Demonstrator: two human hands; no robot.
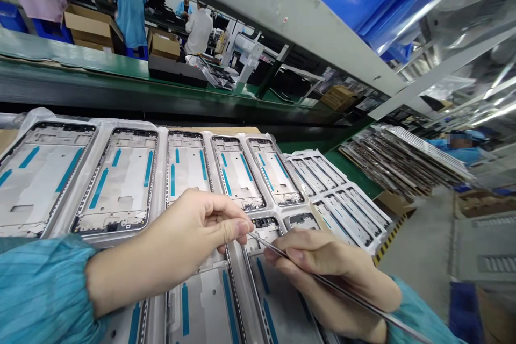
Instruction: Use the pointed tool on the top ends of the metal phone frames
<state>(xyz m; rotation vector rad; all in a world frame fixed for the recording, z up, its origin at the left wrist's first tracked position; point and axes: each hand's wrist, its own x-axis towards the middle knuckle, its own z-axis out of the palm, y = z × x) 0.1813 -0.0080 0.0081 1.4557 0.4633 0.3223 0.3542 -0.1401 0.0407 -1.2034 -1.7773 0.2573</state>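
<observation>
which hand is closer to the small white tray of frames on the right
Right. The right hand, holding tweezers, is just in front of the white tray; the left hand is farther off, over the larger frames.

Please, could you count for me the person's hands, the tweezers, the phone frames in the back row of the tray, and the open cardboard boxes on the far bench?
Hands: 2 (left hand, right hand)
Tweezers: 1
Phone frames: 5
Open cardboard boxes: 2
Total: 10
</observation>
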